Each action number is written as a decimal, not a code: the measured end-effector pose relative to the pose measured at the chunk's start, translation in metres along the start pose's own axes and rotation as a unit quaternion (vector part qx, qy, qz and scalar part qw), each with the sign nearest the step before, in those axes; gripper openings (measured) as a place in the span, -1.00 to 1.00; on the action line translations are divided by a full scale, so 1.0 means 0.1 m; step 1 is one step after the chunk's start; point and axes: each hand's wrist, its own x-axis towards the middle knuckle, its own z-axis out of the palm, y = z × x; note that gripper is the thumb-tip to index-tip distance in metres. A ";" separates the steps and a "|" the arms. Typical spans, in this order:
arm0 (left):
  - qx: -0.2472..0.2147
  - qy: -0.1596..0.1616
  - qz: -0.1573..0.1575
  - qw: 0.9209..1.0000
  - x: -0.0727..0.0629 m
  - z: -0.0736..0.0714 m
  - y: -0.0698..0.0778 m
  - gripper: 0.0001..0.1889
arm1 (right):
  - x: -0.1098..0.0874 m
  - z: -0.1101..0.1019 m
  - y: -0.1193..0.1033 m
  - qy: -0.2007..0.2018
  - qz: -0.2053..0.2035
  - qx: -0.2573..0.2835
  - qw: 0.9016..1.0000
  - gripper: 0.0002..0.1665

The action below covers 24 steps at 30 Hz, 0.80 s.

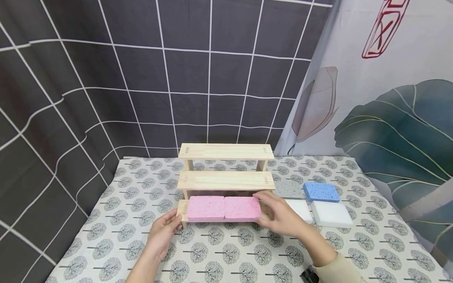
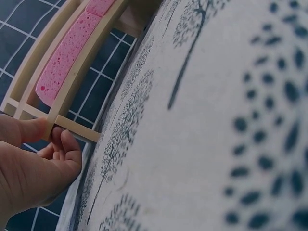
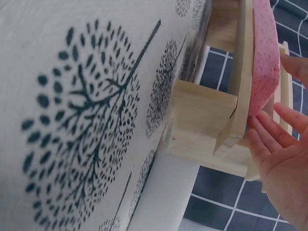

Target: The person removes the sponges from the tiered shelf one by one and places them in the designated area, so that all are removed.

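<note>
A three-tier wooden rack (image 1: 226, 180) stands on the cloth. Two pink sponges lie end to end along its lowest board: a left sponge (image 1: 206, 208) and a right sponge (image 1: 242, 208). My left hand (image 1: 164, 232) pinches the left end of that board, thumb above and curled fingers below, as the left wrist view shows. At the opposite end, my right hand (image 1: 281, 214) holds the right sponge's outer end, fingertips at the back corner and thumb at the front. Seen from the right wrist, the fingers (image 3: 272, 132) meet the end of the pink sponge (image 3: 264, 57).
Right of the rack lie a blue sponge (image 1: 321, 192), a speckled grey sponge (image 1: 289, 189), a white block (image 1: 332, 214) and another white block (image 1: 300, 209) partly behind my right hand. The tree-print cloth (image 1: 226, 255) covers the table. A dark gridded curtain (image 1: 187, 70) hangs behind.
</note>
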 end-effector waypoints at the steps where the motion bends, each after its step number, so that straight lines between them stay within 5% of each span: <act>1: 0.001 -0.001 0.000 1.000 0.00 0.00 0.00 -0.48 | 0.01 0.01 0.00 -0.001 0.001 -0.002 1.000 -0.12; 10: 0.001 0.006 -0.002 1.000 0.00 0.00 -0.01 -0.51 | 0.07 0.12 -0.02 -0.035 0.023 -0.020 0.999 -0.15; 24: 0.003 0.001 -0.002 1.000 0.01 0.00 -0.01 -0.50 | 0.14 0.22 -0.13 -0.030 0.076 -0.067 0.994 0.02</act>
